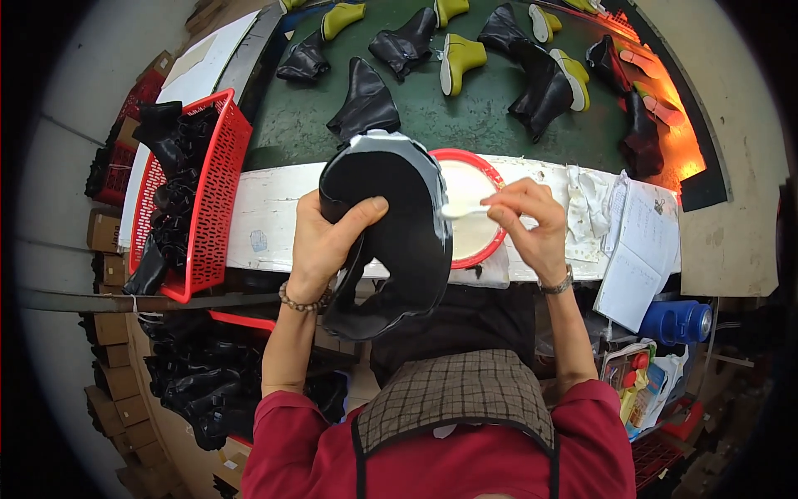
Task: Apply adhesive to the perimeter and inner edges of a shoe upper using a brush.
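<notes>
My left hand point(326, 239) is wrapped round a black boot upper point(407, 200), thumb pressed on its dark inner side. Wet white paste point(434, 179) lines the upper's top and right edges. Between the thumb and fingers of my right hand point(532, 223) is a small white brush point(467, 208), its tip touching or very close to the coated right edge. Just behind and below the brush stands a round red-rimmed tub point(496, 245) of creamy white liquid, partly hidden by the upper and my right hand.
Black uppers point(366, 98) and yellow-green boot lasts point(462, 60) lie on the green conveyor belt point(287, 125); an orange glow lights its right end. A red basket point(218, 200) of black uppers stands left. Papers point(644, 241) and a blue flask point(675, 323) are right.
</notes>
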